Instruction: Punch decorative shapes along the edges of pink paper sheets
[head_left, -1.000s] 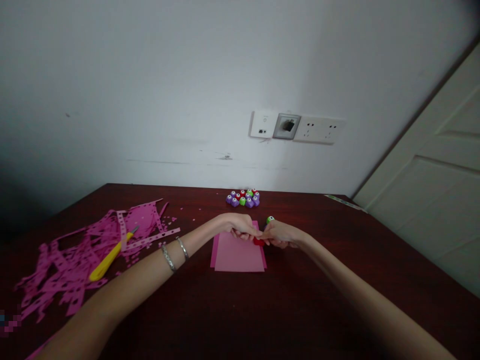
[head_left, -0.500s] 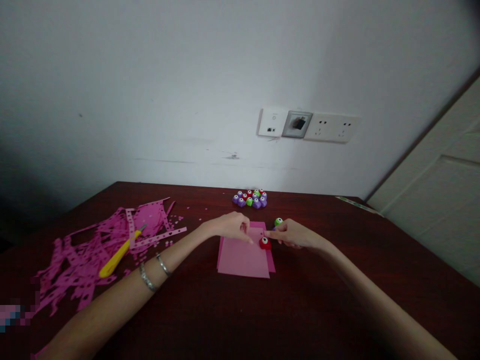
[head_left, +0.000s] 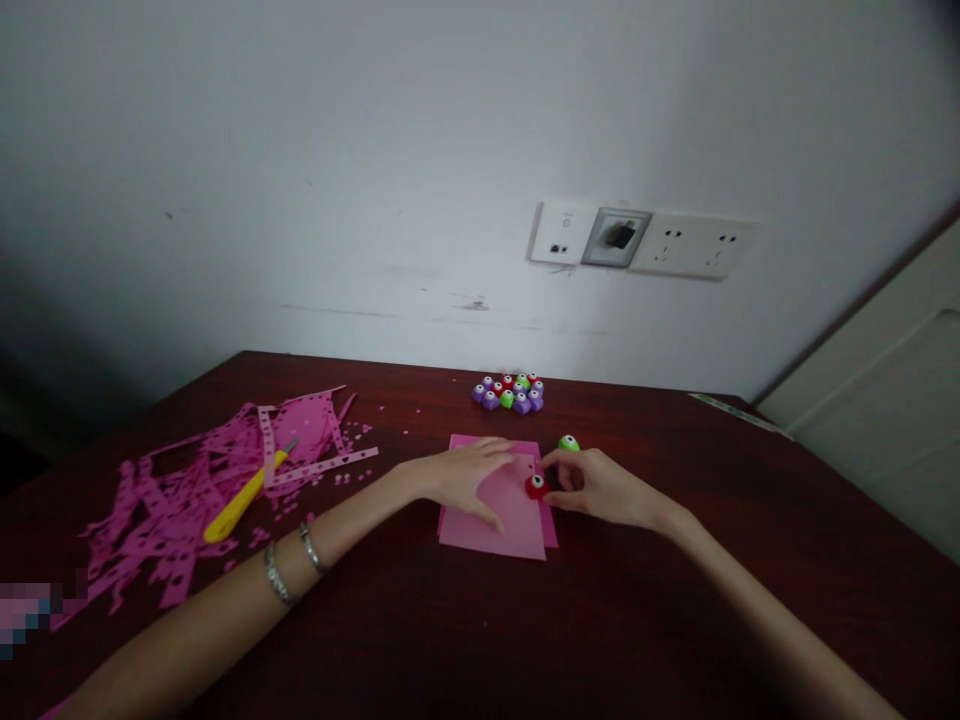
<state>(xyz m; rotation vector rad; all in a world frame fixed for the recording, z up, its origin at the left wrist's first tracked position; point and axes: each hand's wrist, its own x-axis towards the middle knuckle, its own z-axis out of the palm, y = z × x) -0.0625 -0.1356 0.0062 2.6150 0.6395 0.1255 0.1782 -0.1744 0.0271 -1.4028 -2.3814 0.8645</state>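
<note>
My left hand [head_left: 457, 478] lies over the pink paper sheets [head_left: 495, 540], its fingers spread and the thumb apart. At the sheets' right edge sits a small red craft paper punch [head_left: 536, 487] with a white eye-like button. My right hand [head_left: 592, 485] has its thumb and forefinger closed about the punch's right side. Close behind that hand stands a green punch [head_left: 568, 442], partly hidden by the fingers. Tiny punched paper bits show beside the forefinger tip.
Several purple, red and green punches [head_left: 508, 398] stand grouped near the wall. Left of my forearm is a heap of punched pink paper strips [head_left: 180, 510], with a yellow-handled knife [head_left: 244, 500] on it. A thin strip [head_left: 739, 415] lies at the table's far right.
My left hand has opened from a curled pose and spread over the paper. The right hand went from pointing with its forefinger to closing thumb and forefinger about the red punch. The view shifted slightly.
</note>
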